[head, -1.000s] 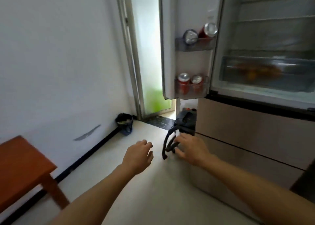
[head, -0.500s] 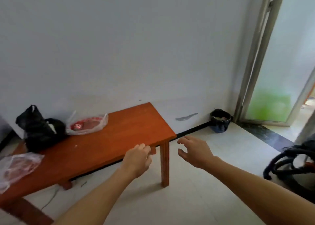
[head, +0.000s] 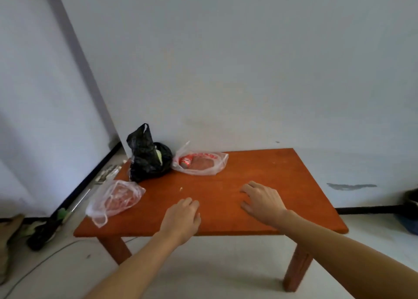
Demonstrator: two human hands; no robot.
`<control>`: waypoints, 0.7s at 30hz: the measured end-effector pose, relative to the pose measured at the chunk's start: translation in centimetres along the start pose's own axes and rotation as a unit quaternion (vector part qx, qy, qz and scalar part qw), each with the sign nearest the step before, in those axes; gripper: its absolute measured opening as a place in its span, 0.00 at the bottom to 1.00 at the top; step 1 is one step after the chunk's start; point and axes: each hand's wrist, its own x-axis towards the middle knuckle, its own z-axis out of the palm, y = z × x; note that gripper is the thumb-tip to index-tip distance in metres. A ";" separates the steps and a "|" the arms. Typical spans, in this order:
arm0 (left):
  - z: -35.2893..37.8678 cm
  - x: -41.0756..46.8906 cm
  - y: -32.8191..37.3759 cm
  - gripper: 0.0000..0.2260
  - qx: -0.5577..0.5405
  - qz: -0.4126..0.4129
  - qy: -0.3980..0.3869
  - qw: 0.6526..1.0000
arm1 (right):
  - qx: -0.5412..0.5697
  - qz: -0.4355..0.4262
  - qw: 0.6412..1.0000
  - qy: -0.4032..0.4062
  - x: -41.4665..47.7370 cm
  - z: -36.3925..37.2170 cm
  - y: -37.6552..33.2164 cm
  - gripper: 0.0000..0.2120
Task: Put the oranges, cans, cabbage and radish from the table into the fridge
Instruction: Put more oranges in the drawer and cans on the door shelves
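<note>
— Low wooden table [head: 271, 174] against the white wall. What's on it?
— A black bag [head: 147, 160] at the back, and touching it a clear bag [head: 210, 166] holding a red can [head: 186, 161].
— The hands?
— The left hand [head: 181, 219] and right hand [head: 262, 201] hover over the near side, fingers loose, holding nothing.

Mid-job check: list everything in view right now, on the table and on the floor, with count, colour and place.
table: 1, orange-brown wood, against the white wall
black bag: 1, black, back left of the table, something pale green showing at its side
printed bag: 1, clear with red print, back of the table, right of the black bag
can: 1, red, lying inside the printed bag
crumpled bag: 1, clear with a reddish tint, front left corner of the table, contents unclear
bin: 1, dark, floor at the right edge
cable: 1, grey, floor at front left
left hand: 1, open, empty, over the table's front
right hand: 1, open, empty, over the table
</note>
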 end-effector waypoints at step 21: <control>7.6 29.2 -21.3 0.16 0.105 0.088 -0.035 0.990 | -0.031 0.020 0.996 -0.081 33.7 13.5 3.5 0.16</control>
